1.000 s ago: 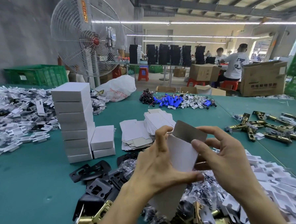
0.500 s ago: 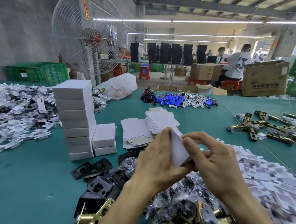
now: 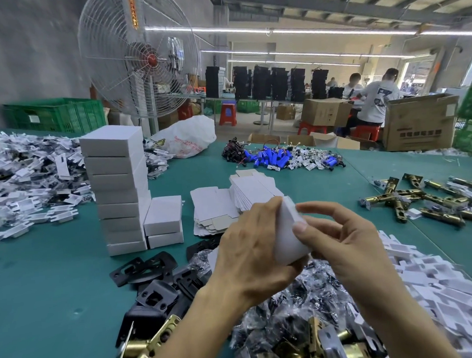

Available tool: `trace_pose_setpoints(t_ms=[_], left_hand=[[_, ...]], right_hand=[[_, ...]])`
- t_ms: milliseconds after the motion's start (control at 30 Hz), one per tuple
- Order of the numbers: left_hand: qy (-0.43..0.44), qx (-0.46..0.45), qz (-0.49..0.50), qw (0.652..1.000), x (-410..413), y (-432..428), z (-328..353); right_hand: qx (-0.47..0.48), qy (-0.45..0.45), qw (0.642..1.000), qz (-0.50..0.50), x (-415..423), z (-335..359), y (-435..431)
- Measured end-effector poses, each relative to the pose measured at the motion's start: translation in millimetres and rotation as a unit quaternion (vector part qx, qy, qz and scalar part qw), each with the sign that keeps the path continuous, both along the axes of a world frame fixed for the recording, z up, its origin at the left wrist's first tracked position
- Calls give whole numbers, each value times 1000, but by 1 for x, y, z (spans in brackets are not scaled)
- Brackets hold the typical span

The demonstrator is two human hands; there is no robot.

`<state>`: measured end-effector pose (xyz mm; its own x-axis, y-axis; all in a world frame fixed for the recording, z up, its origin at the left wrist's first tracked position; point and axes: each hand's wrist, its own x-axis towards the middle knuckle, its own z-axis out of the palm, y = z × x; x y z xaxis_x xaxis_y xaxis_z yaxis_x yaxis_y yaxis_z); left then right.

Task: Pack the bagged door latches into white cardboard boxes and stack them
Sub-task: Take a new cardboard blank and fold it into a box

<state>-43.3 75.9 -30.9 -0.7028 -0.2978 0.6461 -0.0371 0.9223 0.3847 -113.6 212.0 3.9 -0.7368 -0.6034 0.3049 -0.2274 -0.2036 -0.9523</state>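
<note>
Standing fan (image 3: 152,60), blue batteries (image 3: 269,159)

Red print on plastic bag (image 3: 186,135), unreadable. Dark characters on carton (image 3: 418,127) and orange label on fan (image 3: 141,58) likewise illegible.

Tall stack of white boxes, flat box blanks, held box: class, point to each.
Tall stack of white boxes (image 3: 115,198), head view, front face.
Flat box blanks (image 3: 214,202), head view, top sheet.
Held box (image 3: 287,239), head view, white side.
</note>
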Motion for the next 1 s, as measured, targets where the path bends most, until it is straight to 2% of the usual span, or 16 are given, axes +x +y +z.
trace_pose_setpoints(t_ms=[300,567,733,867,1000], left_hand=[[12,-2,-2,1000,3,1,2],[3,-18,12,1000,5,3,4],[-3,-8,13,1000,5,3,5],[9,45,12,999,5,1,4],[8,85,-9,996,4,0,3]], right_hand=[[-30,23,995,-88,-3,-3,-1],[10,74,988,-135,1,-2,0],[20,92,990,-103,4,3,1],[6,68,997,-29,4,7,2],[28,93,995,37,-4,9,9]])
